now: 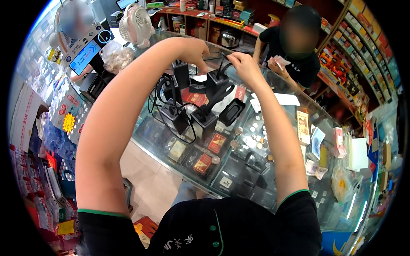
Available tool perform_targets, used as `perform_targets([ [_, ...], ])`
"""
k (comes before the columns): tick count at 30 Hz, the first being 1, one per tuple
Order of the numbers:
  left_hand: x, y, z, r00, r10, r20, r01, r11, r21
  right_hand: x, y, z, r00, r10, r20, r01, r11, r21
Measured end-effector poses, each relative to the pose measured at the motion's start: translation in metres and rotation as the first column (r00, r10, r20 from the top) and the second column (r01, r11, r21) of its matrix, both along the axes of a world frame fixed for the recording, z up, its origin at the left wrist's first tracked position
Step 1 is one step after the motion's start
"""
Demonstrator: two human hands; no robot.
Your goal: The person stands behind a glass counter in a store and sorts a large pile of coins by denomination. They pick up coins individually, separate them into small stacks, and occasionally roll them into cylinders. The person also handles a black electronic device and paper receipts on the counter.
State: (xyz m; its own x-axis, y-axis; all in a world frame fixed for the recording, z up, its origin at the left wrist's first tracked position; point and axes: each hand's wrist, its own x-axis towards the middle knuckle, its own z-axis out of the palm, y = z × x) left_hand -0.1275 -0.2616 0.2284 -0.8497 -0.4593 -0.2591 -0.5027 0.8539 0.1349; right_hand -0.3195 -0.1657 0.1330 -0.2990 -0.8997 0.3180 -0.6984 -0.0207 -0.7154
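Observation:
Several black box-shaped devices with cables point(174, 116) stand bunched on the glass counter point(200, 145) in front of me. My left hand point(194, 52) reaches over the back of the bunch, its fingers apart and bent downward, with nothing visible in them. It is nearest to a tall black box point(181, 73) and a small white piece point(199, 78). At the right, my right hand point(244, 67) pinches a thin black cable point(223, 56) above another black box point(217, 79). A black oval tray-like piece point(232, 112) lies at the near right of the bunch.
Coins point(257, 136), banknote bundles point(303, 127) and a plastic bag point(341, 184) lie along the counter to the right. A pink-white fan point(136, 26) and a payment screen point(85, 56) stand at the left. Across the counter a person point(294, 55) holds paper.

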Motion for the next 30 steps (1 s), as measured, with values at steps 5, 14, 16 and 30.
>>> perform_targets([
  [5, 0.032, 0.026, 0.028, 0.953, 0.046, -0.3, -0.059, 0.998, -0.035, -0.013, 0.008, 0.002, 0.982, -0.001, -0.186, -0.026, 0.99, -0.142],
  [14, 0.08, 0.132, 0.0, 0.459, 0.077, -0.885, -0.287, 0.956, -0.066, 0.018, 0.015, 0.038, 0.935, 0.129, -0.33, -0.127, 0.992, 0.029],
  [16, 0.089, 0.132, -0.01, 0.384, 0.104, -0.917, -0.328, 0.944, -0.03, 0.024, 0.015, 0.037, 0.906, 0.089, -0.413, -0.103, 0.995, -0.011],
  [30, 0.0, -0.023, -0.01, 0.751, -0.32, -0.577, 0.166, 0.938, -0.304, 0.041, 0.043, 0.035, 0.896, -0.007, -0.445, -0.099, 0.972, -0.214],
])
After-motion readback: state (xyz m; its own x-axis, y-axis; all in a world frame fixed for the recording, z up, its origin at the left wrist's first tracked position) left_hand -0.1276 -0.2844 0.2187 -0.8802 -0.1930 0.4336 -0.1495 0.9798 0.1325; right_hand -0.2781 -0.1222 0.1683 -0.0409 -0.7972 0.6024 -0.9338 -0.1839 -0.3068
